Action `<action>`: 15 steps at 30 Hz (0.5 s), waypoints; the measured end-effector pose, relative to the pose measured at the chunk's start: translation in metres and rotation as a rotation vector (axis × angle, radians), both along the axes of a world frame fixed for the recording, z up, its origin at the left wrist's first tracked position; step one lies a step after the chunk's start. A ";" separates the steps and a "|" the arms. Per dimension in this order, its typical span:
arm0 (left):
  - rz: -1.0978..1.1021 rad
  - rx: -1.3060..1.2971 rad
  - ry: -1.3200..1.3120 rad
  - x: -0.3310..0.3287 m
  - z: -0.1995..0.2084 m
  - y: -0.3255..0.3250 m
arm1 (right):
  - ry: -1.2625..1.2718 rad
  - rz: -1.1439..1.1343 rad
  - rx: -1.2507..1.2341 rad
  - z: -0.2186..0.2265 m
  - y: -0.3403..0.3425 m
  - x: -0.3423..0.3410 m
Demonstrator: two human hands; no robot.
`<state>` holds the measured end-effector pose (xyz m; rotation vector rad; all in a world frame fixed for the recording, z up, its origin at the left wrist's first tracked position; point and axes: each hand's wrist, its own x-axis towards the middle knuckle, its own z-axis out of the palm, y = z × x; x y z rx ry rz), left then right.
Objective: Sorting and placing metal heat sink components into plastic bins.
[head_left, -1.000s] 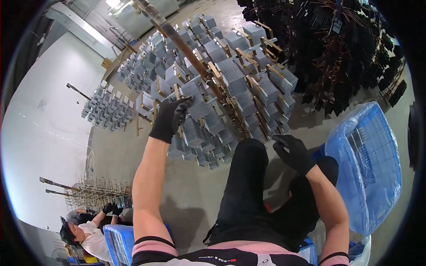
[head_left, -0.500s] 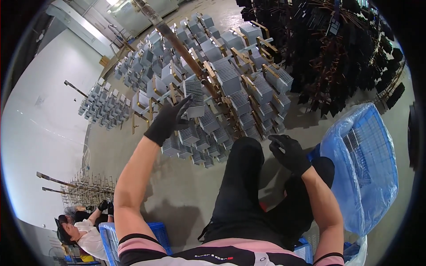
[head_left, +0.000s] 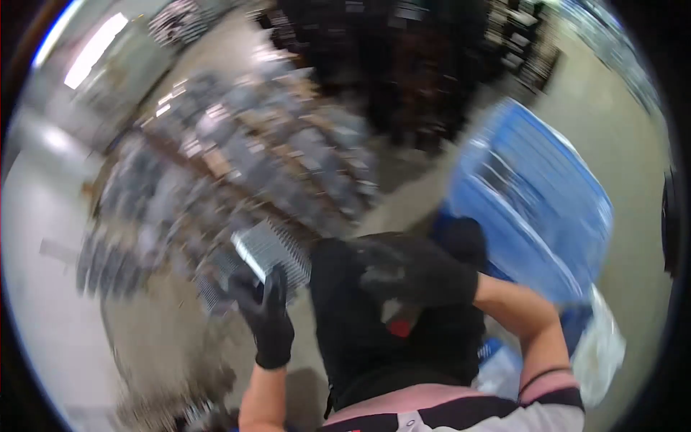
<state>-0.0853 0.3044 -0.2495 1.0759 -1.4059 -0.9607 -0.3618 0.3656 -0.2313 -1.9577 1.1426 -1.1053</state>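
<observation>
Head view: my left hand [head_left: 266,313] has just drawn back from the hung blocks [head_left: 248,155] with a block [head_left: 273,248], well left of the bin [head_left: 568,180]; I take that to mean the block is off its hanger; the grip pinches it at its near edge; my right hand [head_left: 414,270] lies between block and bin, too smeared to tell whether spread or closed; the block looks boxy, silver-grey, tilted, thinly finned; a darker finned piece [head_left: 222,277] sits beside it, farther from the bin, held or not I can't tell.
</observation>
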 end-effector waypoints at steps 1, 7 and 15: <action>-0.017 0.119 0.021 -0.022 0.018 0.016 | -0.026 0.008 -0.031 0.010 0.004 0.007; -0.156 -0.352 -0.282 -0.108 -0.004 0.020 | -0.074 -0.356 -0.026 0.038 0.025 -0.014; -0.429 -0.602 -0.548 -0.195 0.020 0.016 | 0.282 -0.667 -0.217 0.029 0.034 -0.181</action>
